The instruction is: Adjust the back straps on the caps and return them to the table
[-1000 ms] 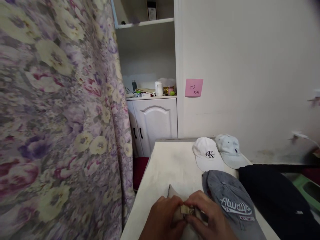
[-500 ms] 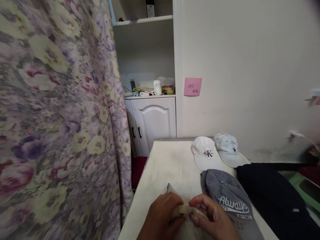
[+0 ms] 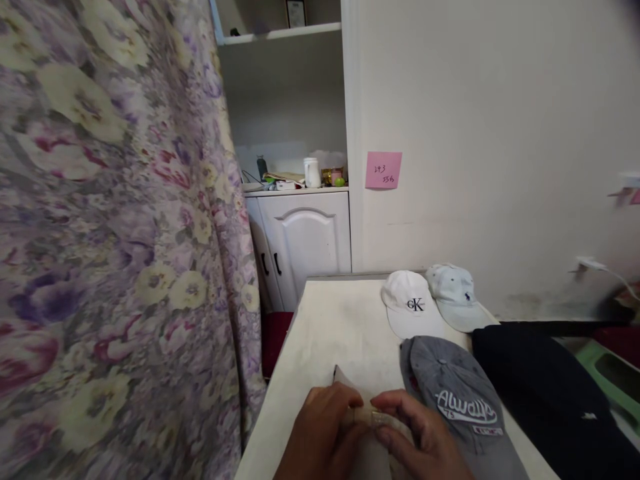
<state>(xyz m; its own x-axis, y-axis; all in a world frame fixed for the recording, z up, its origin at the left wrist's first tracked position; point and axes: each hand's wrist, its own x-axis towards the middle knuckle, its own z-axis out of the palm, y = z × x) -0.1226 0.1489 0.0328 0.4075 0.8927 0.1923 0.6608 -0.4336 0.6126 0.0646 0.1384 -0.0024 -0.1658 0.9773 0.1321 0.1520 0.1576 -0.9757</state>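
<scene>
Both my hands meet at the near end of the table over a beige cap (image 3: 374, 460), which they largely cover. My left hand (image 3: 323, 433) pinches one side of its narrow beige strap (image 3: 364, 417). On the other side, the thumb and fingers of my right hand (image 3: 420, 433) close on the strap too. A pale pointed part of the beige cap sticks out beyond my left fingers. Just right of my right hand lies a grey cap (image 3: 445, 370) with white "Always" lettering.
A white cap (image 3: 407, 293) with black letters and a pale cap (image 3: 453, 287) sit at the table's (image 3: 335, 313) far right. A dark navy cap (image 3: 540, 380) lies beside the grey one. A floral curtain (image 3: 125, 233) hangs left; a white cabinet (image 3: 305, 247) stands behind.
My fingers have shifted slightly along the strap, and its angle has changed a little. Both hands keep their hold. The whole view has moved slightly.
</scene>
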